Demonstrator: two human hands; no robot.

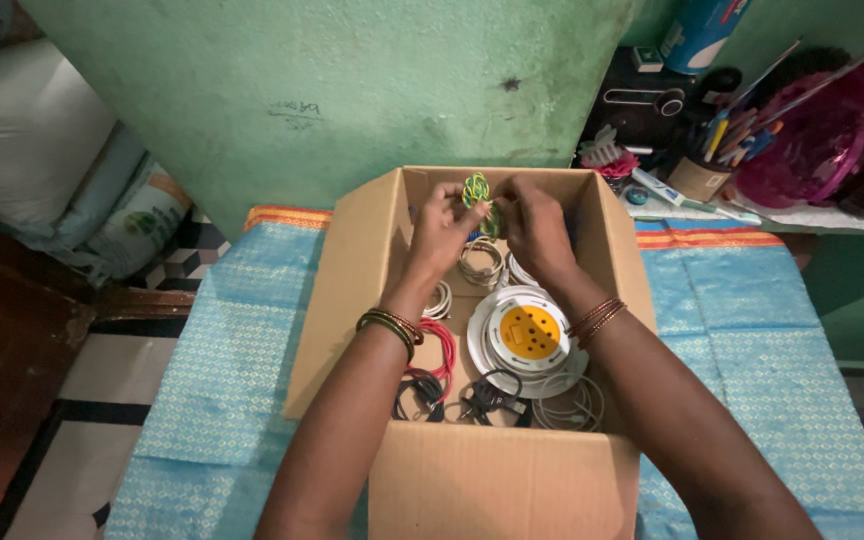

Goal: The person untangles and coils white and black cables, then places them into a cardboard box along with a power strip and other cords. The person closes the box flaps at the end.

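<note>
Both hands are raised together over the far end of an open cardboard box [352,260], meeting on 1 small coil of green and yellow wire [476,189]. The left hand [439,232] has its fingers curled in, the fingertips pinching the coil's left side. The right hand [534,228] is closed the same way on the coil's right side, thumb and fingers pressed to the wire. The 2 hands are almost touching each other, with only the coil between them. Bangles sit on both wrists.

The coil is a small tight loop of green wire with yellow strands through it, held upright above the box's contents and close to the box's far wall.

Beneath the hands, inside the box, lies a pale coil [481,264]. Nearer the person is a round white reel [527,340] with a yellow centre, a red cable [441,350] to its left, and a black plug [482,398] with grey cords at the near end. The box stands on a blue cloth [732,340].
</note>
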